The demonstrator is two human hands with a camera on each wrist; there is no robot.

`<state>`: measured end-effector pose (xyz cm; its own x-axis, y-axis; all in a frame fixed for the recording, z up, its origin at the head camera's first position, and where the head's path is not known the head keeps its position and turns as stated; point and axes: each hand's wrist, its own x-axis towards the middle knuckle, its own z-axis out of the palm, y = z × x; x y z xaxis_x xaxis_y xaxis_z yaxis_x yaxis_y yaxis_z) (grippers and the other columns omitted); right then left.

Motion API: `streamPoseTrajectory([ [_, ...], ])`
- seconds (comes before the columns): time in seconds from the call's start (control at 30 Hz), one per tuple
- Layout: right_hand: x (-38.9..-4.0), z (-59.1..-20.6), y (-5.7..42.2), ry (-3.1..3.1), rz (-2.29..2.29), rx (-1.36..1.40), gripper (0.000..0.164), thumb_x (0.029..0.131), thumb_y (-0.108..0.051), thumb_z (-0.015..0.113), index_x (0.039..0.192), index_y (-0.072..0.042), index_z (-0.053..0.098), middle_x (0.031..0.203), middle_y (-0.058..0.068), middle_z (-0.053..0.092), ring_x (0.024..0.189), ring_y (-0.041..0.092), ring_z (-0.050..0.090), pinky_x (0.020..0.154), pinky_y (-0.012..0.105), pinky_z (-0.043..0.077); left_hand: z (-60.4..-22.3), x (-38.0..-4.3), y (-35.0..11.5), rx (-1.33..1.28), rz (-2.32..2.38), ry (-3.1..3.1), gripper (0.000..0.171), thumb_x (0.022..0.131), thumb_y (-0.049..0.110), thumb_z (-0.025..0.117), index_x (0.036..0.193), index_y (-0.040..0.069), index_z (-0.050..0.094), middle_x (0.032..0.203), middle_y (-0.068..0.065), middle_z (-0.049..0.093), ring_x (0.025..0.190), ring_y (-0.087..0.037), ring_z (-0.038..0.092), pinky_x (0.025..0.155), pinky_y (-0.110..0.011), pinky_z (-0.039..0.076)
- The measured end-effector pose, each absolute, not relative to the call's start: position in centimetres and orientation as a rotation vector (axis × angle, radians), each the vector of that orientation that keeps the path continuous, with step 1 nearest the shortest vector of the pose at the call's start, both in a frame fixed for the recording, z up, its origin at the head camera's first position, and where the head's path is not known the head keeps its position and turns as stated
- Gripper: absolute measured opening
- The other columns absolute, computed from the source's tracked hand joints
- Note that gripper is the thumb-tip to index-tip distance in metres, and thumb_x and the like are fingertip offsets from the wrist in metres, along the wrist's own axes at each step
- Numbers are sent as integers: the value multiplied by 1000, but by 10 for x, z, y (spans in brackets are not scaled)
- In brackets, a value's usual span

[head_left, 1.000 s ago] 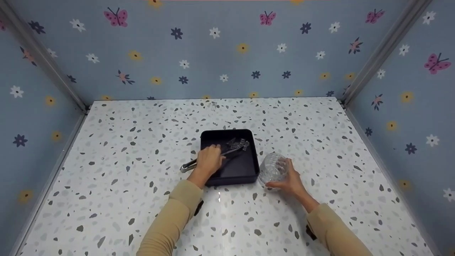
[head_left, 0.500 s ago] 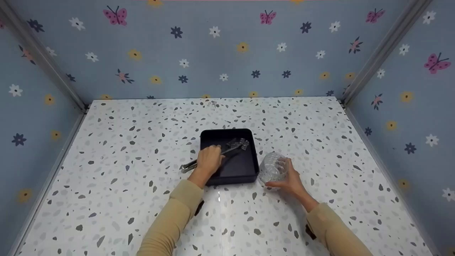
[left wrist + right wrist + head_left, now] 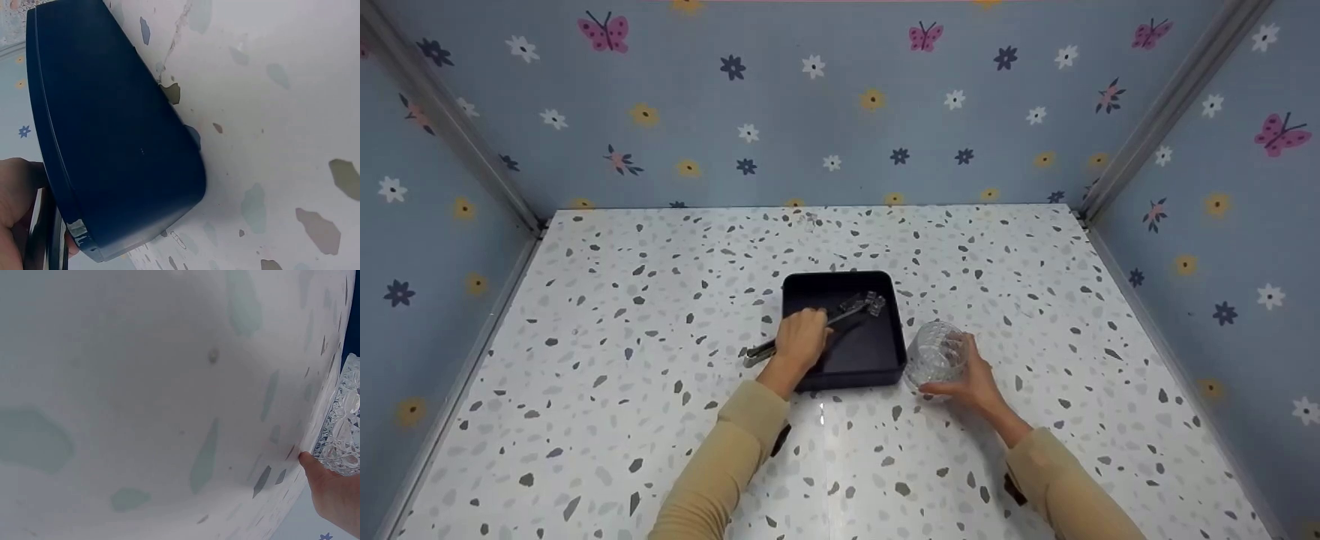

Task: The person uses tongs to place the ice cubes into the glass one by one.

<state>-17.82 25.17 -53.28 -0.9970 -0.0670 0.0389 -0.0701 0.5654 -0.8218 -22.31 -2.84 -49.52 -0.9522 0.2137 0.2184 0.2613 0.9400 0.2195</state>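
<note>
My left hand grips metal tongs above the dark square tray. The tongs slant over the tray's left side, and their far ends are among small clear cubes near its back right corner. I cannot tell whether a cube is between the tips. In the left wrist view, the tong handles lie in my fingers beside the tray's outer wall. To the right of the tray, my right hand holds a patterned clear glass, thumb at the near side. Its facets show in the right wrist view.
The speckled white tabletop surrounds the tray and glass. Blue walls with flowers and butterflies close off the back and both sides. The glass stands very near the tray's right edge.
The tongs' far ends have shifted slightly among the clear cubes, and their arms look closer together. The right hand, glass and tray stay where they were.
</note>
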Motion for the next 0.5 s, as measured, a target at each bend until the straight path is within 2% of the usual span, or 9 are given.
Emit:
streamPoseTrajectory([
  [0.5, -179, -533, 251, -2782, 1458, 136, 93, 45, -26, 88, 121, -12, 36, 122, 18, 49, 113, 31, 45, 93, 43, 34, -494, -222, -30, -364, -377, -2882, 15, 78, 16, 64, 71, 3, 62, 70, -13, 62, 62, -30, 60, 51, -39, 46],
])
